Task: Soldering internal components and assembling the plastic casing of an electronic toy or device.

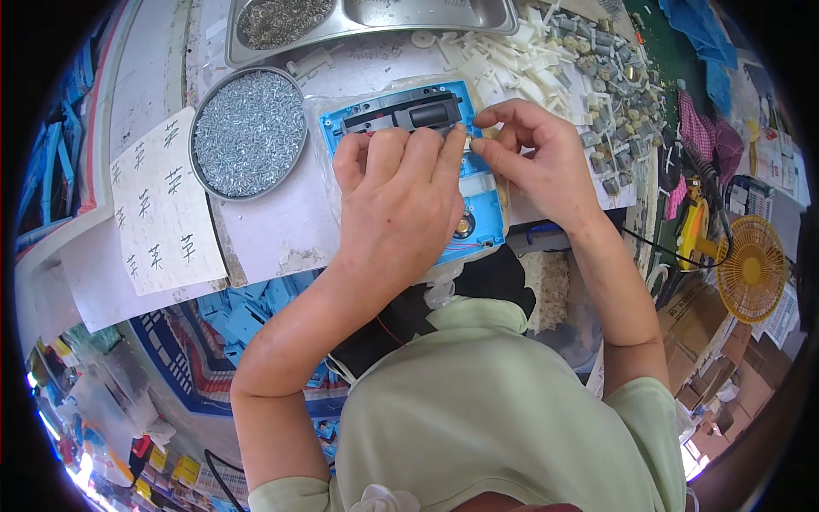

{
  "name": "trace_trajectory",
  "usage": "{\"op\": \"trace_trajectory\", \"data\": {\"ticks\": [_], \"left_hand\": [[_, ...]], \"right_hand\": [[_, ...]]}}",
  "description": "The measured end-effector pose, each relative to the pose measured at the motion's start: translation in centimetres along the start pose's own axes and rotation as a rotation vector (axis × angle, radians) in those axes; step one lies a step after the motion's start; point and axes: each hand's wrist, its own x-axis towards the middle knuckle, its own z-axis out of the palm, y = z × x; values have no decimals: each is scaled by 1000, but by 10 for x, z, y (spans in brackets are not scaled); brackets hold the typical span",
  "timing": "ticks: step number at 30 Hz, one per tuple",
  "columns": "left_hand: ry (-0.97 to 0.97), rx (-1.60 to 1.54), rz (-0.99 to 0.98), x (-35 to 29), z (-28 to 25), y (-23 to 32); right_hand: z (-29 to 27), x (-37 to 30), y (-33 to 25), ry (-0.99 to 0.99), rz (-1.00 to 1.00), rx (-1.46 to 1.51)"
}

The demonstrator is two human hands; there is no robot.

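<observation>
A light blue plastic housing (488, 224) lies open on the table in front of me. A black mechanism (429, 114) fills its far part, and a round speaker-like part (464, 224) sits in its near part. My left hand (401, 183) lies over the housing's left and middle, its fingers curled and pressing on it. At the housing's right edge, my right hand (537, 154) brings thumb and index finger together around a small pale, metallic part (468, 143), mostly hidden by the fingertips. Thin red wire shows at the near edge.
A round tray of small silver screws (247, 132) stands left, beside a sheet with handwriting (162, 205). Behind are a steel tray (367, 24), white plastic parts (512, 72) and small grey motors (618, 94). A yellow fan (751, 269) stands right; blue housings (247, 311) lie below the table.
</observation>
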Motion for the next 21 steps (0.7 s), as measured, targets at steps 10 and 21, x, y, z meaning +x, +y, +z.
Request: {"op": "trace_trajectory", "data": {"ticks": [10, 21], "left_hand": [[197, -178, 23, -4, -1, -9], [185, -75, 7, -7, -6, -12]], "right_hand": [[4, -1, 5, 37, 9, -9], [-1, 6, 8, -20, -76, -130]]}}
